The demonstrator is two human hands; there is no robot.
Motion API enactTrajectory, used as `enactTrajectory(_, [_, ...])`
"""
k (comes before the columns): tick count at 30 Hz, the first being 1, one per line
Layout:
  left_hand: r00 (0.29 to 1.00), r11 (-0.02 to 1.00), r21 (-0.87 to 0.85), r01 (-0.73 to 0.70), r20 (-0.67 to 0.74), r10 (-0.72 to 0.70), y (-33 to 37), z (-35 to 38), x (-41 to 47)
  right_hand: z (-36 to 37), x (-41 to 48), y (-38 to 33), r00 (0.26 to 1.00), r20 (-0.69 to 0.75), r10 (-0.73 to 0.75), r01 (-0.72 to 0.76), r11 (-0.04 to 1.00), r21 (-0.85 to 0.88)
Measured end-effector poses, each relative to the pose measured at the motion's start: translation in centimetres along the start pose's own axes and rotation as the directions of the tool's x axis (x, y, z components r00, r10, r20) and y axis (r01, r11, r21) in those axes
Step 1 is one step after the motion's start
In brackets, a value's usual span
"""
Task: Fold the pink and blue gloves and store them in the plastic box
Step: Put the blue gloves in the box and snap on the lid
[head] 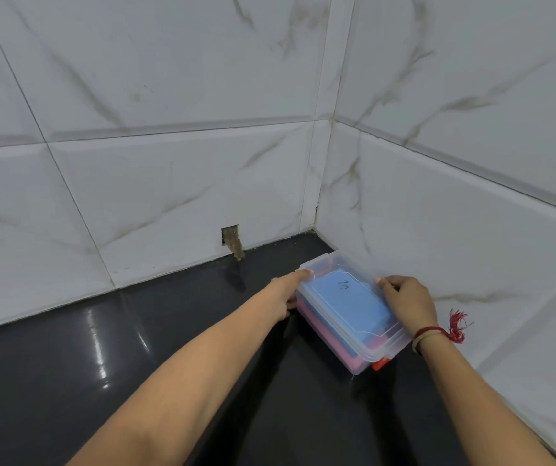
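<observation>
Reaching in from the near edge over the dark worktop (68, 381), both forearms. Gripping the plastic box (354, 356) at its two sides: left hand (286, 294) curled against the left wall, thumb over the lid (382, 326); right hand (407, 304) closed on the right edge. Sitting near the tiled corner, close to the right-hand wall (471, 230). Showing through the clear plastic, blue glove (354, 304) stacked over pink glove (320, 332), folded flat. Looking nearly finished: gloves stored, lid on. Possibly remaining: snapping the orange latch (380, 364), though impossible telling whether already fastened.
</observation>
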State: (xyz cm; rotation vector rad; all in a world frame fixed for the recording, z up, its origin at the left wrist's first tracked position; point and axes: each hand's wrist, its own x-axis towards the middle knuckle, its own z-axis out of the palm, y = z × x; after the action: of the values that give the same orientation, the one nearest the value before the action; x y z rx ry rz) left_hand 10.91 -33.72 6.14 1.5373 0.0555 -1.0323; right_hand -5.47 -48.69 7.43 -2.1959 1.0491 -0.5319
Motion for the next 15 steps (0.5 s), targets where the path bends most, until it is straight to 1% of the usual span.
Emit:
enactTrajectory(2, [1.0,0.999,-0.031,-0.018,0.02,0.019,0.22,0.0,0.05,0.01,0.0,-0.02,1.0,-0.003,0.001,-0.001,1.0,0.003])
enactTrajectory(3, [0.999,0.996,-0.076,-0.04,0.031,0.042,0.23,0.07,0.16,-0.02,0.04,-0.03,1.0,-0.003,0.003,-0.003,1.0,0.005])
enactTrajectory(5, [0.994,0.98,-0.172,-0.102,0.033,0.109,0.03,0.37,0.33,-0.02,0.1,-0.01,1.0,-0.006,0.002,-0.002,1.0,0.011])
enactTrajectory(8, [0.98,0.954,-0.242,-0.179,0.039,0.194,-0.42,0.77,0.41,0.06,0.08,0.1,1.0,-0.006,-0.003,0.003,1.0,0.009])
enactTrajectory(11, [0.971,0.945,-0.255,-0.205,0.071,0.23,-0.42,0.63,0.46,0.11,0.09,0.17,1.0,-0.011,-0.012,0.012,1.0,0.011])
enactTrajectory(15, [0.968,0.947,-0.241,-0.213,0.079,0.238,-0.16,0.47,0.21,0.11,0.14,0.26,1.0,-0.026,-0.017,0.017,1.0,0.011])
